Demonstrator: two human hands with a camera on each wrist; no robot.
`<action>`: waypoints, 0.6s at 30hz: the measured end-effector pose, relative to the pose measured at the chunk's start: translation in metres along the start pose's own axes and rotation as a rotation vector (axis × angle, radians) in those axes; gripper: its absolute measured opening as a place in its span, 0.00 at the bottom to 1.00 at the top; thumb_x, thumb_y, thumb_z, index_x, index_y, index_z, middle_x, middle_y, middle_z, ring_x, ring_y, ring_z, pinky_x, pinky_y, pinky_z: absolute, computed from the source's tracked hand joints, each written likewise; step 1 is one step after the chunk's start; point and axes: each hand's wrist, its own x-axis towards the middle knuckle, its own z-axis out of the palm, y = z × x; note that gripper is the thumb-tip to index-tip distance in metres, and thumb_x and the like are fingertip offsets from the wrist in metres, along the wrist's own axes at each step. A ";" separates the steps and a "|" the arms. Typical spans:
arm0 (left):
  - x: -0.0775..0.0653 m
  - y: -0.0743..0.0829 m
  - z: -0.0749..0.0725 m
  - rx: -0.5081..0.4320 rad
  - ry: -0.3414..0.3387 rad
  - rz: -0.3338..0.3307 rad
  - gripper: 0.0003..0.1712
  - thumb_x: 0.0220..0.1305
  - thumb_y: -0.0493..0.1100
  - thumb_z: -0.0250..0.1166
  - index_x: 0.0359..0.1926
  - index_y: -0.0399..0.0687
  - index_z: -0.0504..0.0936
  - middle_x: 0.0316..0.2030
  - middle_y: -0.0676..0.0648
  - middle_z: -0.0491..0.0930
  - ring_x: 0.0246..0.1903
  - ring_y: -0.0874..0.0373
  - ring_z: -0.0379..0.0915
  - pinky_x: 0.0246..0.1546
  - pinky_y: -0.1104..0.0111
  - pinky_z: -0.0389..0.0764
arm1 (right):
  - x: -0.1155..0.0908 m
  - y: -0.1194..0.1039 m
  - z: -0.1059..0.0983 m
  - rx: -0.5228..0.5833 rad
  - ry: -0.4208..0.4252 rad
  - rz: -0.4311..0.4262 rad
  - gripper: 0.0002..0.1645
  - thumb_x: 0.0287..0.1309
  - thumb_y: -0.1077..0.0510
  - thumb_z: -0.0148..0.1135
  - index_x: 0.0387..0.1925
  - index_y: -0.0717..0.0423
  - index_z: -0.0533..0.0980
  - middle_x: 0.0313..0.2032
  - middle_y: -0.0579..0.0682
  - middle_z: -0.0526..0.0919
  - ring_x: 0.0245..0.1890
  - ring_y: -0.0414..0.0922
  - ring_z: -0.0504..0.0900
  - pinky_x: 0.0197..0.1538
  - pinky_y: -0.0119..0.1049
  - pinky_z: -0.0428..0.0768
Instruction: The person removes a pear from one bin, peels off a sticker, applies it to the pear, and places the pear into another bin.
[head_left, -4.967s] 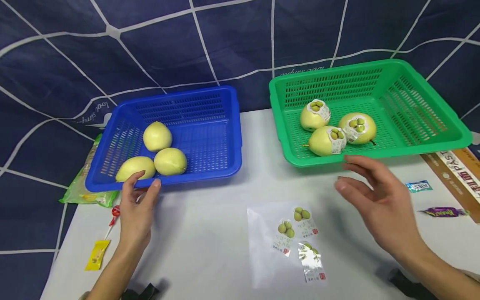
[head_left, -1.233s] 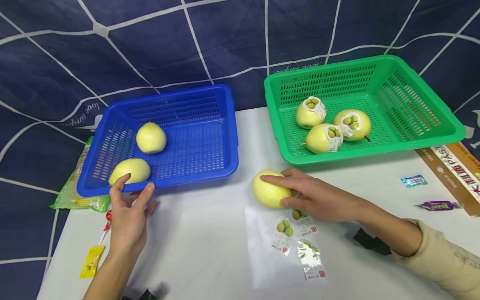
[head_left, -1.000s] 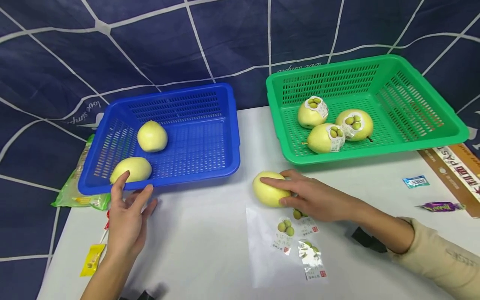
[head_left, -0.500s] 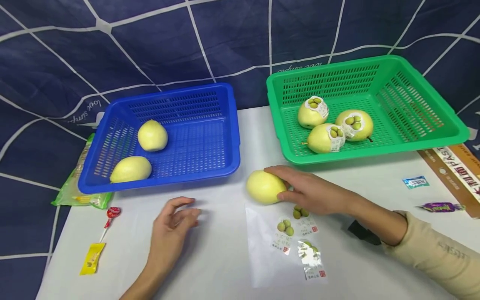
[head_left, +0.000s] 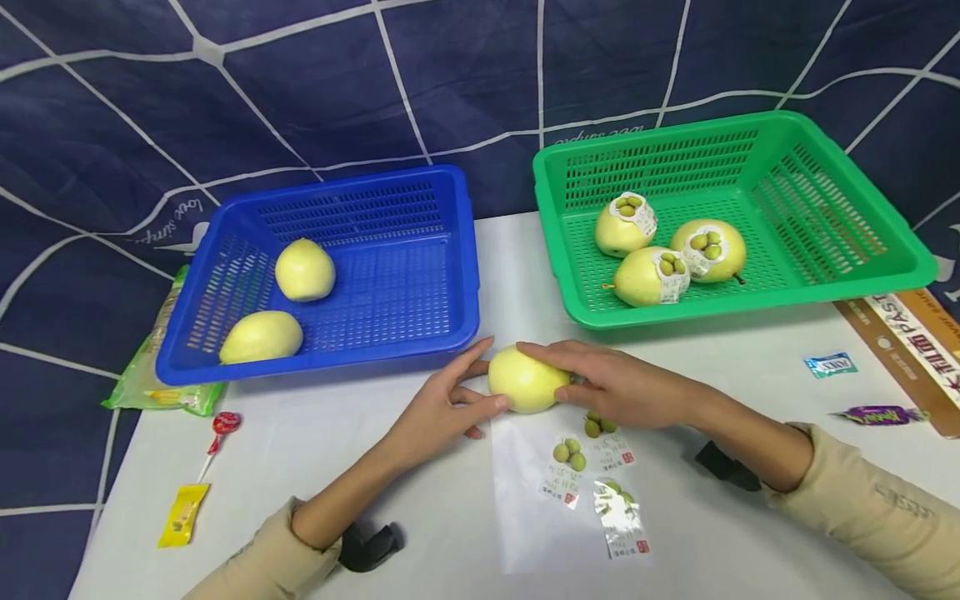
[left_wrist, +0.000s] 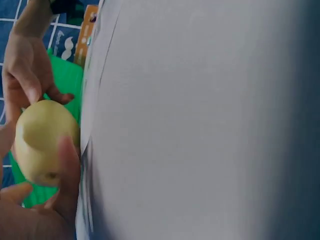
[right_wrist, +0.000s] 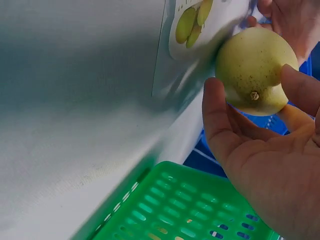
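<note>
On the white table, the right hand is gripping a pale yellow pear, thumb and fingers against its right side, while the left hand is framing the other end, thumb at the skin; whether it is really gripping, I cannot tell. The pear is sitting in front of the gap between the baskets, right at the far edge of a white sheet, where three fruit stickers are lying, one catching a bright glare. Left, the blue basket is holding two bare pears; right, the green basket is holding three labelled pears. Along the table's left side a red lollipop is lying beside a yellow packet, and a green-edged bag is peeking out past the blue basket. Over right, a light-blue packet and a purple-wrapped sweet are lying near a brown-and-white package, partly hidden by the green basket. Behind it all, dark blue cloth is hanging, white lines crossing it.
</note>
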 end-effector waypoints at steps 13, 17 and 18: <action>0.010 0.000 0.007 -0.144 -0.017 -0.006 0.35 0.60 0.36 0.72 0.67 0.54 0.70 0.58 0.36 0.69 0.36 0.46 0.84 0.32 0.55 0.86 | -0.020 -0.011 0.014 -0.202 0.343 0.067 0.32 0.57 0.63 0.71 0.63 0.47 0.74 0.49 0.50 0.75 0.33 0.39 0.73 0.33 0.32 0.78; 0.010 0.000 0.007 -0.157 -0.003 -0.009 0.36 0.60 0.35 0.71 0.67 0.52 0.69 0.58 0.36 0.69 0.36 0.46 0.84 0.34 0.56 0.86 | -0.032 -0.011 0.023 -0.106 0.375 0.028 0.25 0.52 0.67 0.73 0.52 0.49 0.79 0.39 0.46 0.74 0.28 0.34 0.75 0.29 0.29 0.78; 0.010 0.000 0.007 -0.157 -0.003 -0.008 0.36 0.60 0.34 0.71 0.68 0.52 0.69 0.59 0.35 0.69 0.36 0.45 0.84 0.34 0.56 0.86 | -0.035 -0.009 0.026 -0.084 0.364 0.007 0.24 0.52 0.67 0.73 0.51 0.50 0.79 0.38 0.45 0.74 0.29 0.33 0.76 0.29 0.29 0.78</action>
